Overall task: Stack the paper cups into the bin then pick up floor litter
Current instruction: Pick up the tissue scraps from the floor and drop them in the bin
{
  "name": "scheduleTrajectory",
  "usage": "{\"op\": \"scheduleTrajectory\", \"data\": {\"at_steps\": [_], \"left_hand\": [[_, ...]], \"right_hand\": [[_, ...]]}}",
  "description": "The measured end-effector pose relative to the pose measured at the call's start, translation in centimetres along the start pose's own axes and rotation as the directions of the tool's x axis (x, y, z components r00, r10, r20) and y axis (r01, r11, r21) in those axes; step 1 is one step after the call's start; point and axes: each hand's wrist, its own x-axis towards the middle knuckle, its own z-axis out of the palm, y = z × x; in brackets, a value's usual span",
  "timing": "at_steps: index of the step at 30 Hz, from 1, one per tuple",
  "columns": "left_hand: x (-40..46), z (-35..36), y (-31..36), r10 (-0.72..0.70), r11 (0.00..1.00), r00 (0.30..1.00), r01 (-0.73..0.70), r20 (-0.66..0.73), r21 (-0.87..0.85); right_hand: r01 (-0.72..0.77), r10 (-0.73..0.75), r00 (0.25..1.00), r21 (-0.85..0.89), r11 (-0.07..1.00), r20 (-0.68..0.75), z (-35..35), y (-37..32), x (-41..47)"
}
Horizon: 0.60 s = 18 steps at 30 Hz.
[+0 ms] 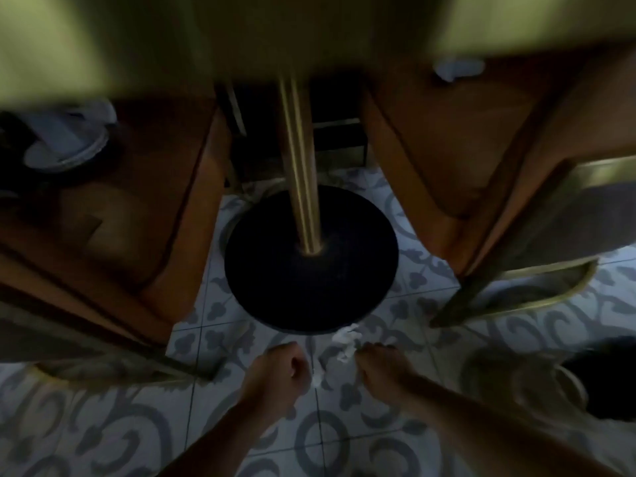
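Observation:
A crumpled white tissue [346, 342] lies on the patterned tile floor just in front of the table's black round base [309, 263]. The fingers of my right hand [382, 368] are pinched on the tissue's right side. My left hand [278, 371] is closed in a fist close to the left of it, with a small white scrap [316, 379] showing at its fingertips. Blurred white cup-like shapes rest on the left chair seat [65, 142] and on the right chair seat [459, 68].
A gold pole [303, 180] rises from the base. Orange chairs with gold legs flank it, one on the left [144, 218] and one on the right [464, 160]. A dark round object [605, 380] sits at the right edge. The tabletop's underside blurs the upper view.

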Motion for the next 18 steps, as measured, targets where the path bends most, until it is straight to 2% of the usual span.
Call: {"op": "scheduleTrajectory", "data": {"at_steps": [4, 6, 10, 13, 15, 18], "left_hand": [[5.2, 3.9, -4.2, 0.042, 0.997, 0.997, -0.038, -0.068, 0.065], [7.2, 6.1, -5.8, 0.042, 0.995, 0.996, -0.034, -0.084, 0.092], [10.7, 8.0, -6.7, 0.089, 0.954, 0.994, -0.069, -0.058, 0.291], [11.1, 7.6, -6.5, 0.059, 0.978, 0.995, -0.041, -0.086, 0.203], [10.1, 8.7, -6.6, 0.044, 0.987, 0.998, -0.037, -0.043, 0.157], [9.6, 11.7, -8.0, 0.007, 0.963, 0.991, -0.043, 0.135, 0.266]], "right_hand": [[0.115, -0.115, 0.991, 0.01, 0.993, 0.066, 3.8, 3.0, 5.9], [0.16, -0.155, 0.985, -0.059, 0.985, 0.081, 5.3, 4.2, 8.4], [0.237, -0.232, 0.972, -0.158, 0.959, 0.05, 7.1, 5.5, 10.1], [0.32, -0.308, 0.947, -0.206, 0.925, 0.088, 7.6, 5.0, 7.9], [0.337, -0.321, 0.941, -0.224, 0.915, 0.104, 8.5, 5.0, 6.7], [0.341, -0.324, 0.94, -0.269, 0.901, 0.107, 9.9, 5.4, 7.0]]}}
